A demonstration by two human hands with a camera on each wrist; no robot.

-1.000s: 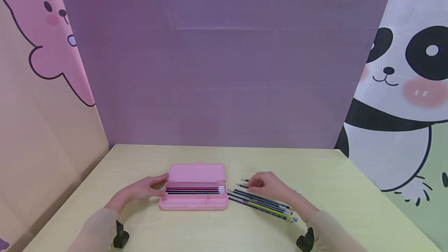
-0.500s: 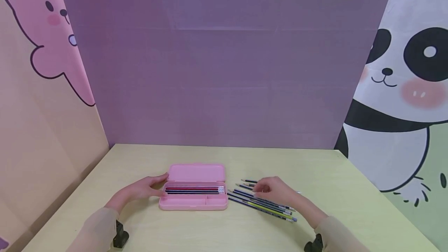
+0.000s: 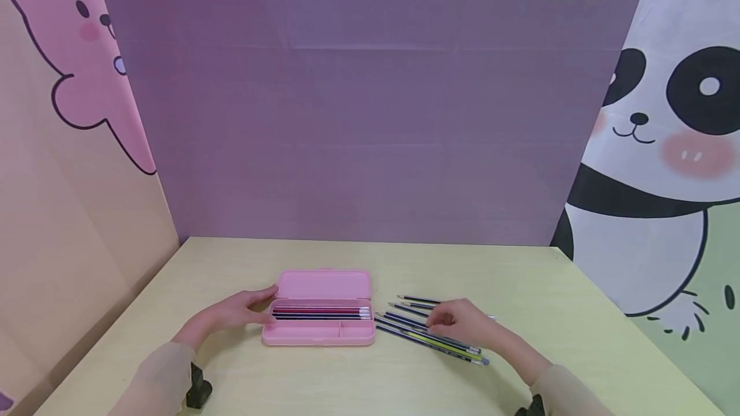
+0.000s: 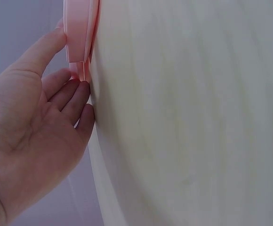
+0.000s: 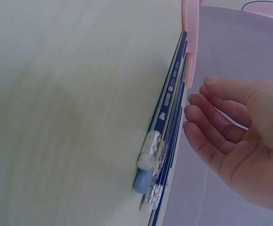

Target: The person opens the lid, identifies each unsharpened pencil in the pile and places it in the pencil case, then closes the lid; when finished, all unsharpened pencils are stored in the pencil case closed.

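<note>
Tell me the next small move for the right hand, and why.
Probably lower the right hand a little and pinch one of the loose pencils. It hangs just by them, and no pencil shows in its grasp in its wrist view; meanwhile the left hand touches the open pink case, which has a row of pencils inside.

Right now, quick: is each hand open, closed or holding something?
Left hand: open, touching the pink pencil case at its left end.
Right hand: open, loosely curved above the pencils, no pencil visible in it.
</note>
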